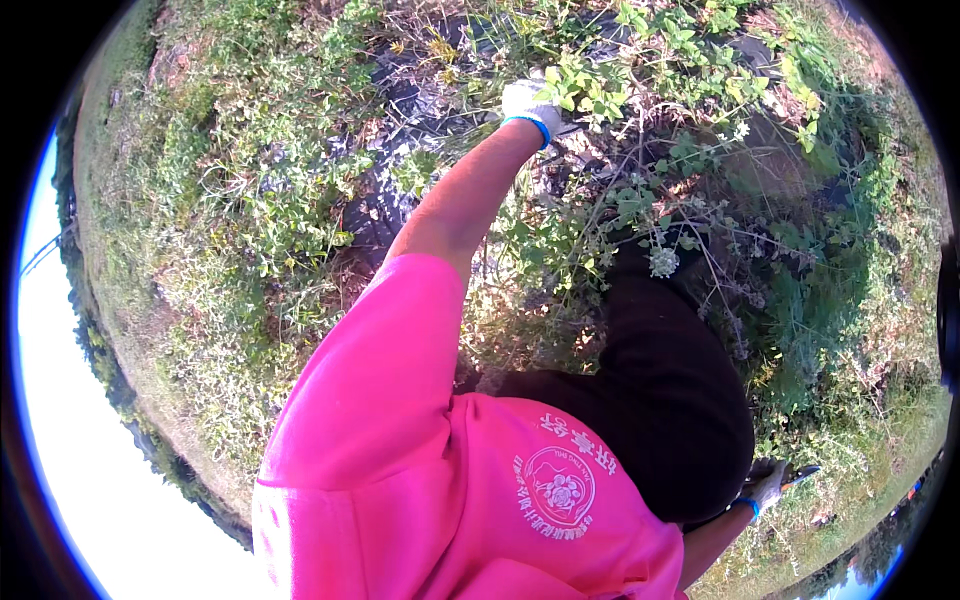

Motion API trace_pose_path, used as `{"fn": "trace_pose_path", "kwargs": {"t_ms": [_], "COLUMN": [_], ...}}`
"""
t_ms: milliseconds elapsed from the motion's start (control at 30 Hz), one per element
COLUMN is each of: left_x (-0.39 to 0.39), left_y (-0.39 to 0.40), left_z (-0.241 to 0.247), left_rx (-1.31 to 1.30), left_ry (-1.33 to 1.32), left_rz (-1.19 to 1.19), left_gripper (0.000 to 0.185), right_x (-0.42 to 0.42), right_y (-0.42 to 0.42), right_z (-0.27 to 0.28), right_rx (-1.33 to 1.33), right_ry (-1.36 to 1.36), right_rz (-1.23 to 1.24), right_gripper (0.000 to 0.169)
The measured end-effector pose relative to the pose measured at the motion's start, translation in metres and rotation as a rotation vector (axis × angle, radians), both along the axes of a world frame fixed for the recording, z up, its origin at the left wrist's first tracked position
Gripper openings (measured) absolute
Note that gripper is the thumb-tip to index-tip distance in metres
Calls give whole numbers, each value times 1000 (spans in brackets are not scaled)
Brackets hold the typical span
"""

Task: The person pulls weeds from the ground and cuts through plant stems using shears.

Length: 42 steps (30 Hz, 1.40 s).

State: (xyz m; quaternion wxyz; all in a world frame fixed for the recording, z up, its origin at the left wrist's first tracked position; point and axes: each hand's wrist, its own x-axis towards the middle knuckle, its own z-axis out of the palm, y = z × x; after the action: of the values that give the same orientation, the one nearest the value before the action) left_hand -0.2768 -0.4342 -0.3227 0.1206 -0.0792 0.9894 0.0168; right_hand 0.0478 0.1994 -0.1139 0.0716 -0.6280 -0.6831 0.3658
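Note:
My left hand [531, 103], in a white knit glove with a blue cuff, reaches out at the top among leafy stems. A bright green leafy plant [585, 88] overlaps its right side and hides the fingers, so whether they hold a stem is unclear. Far back at the lower right, beside my bent leg, is my right hand [763, 491], gloved the same way. It is closed around a small hand tool [801, 478] with an orange part and a dark, narrow end pointing away from the leg. The tool's exact kind is too small to tell.
Dark ground sheeting [375, 214] shows between the weeds. Tangled stems with pale flower heads [663, 261] lie against my dark-trousered leg [675, 382]. Dense low growth [277, 187] spreads on the left. Trees [112, 360] line the field's far edge.

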Motion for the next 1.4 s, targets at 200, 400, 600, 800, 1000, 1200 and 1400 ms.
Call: {"fn": "trace_pose_path", "kwargs": {"t_ms": [200, 400, 600, 800, 1000, 1200, 1400], "left_x": [-28, -40, -30, -42, -28, -8, 10], "left_y": [-14, -16, -5, 7, -46, -33, -40], "left_z": [-20, -49, -49, -26, -20, -17, -4], "left_rx": [58, 55, 1, -59, 101, 217, 401], "left_ry": [-81, -120, -27, -206, -182, 7, -17], "left_rz": [103, 98, 56, 89, -81, 30, 54], "left_gripper": [32, 44, 30, 32, 38, 31, 36], "right_x": [-12, -16, 7, 23, -1, 5, 6], "right_y": [-22, -22, 8, 23, -3, -4, 5], "right_z": [8, 4, -5, -5, -2, -3, -7], "right_rx": [-70, -116, -118, -101, -143, -147, -146], "right_ry": [-3, 71, 136, 137, 185, 223, 126], "right_rz": [-4, 29, 19, 28, 58, 19, -41], "right_gripper": [29, 23, 23, 25, 23, 21, 19]}}
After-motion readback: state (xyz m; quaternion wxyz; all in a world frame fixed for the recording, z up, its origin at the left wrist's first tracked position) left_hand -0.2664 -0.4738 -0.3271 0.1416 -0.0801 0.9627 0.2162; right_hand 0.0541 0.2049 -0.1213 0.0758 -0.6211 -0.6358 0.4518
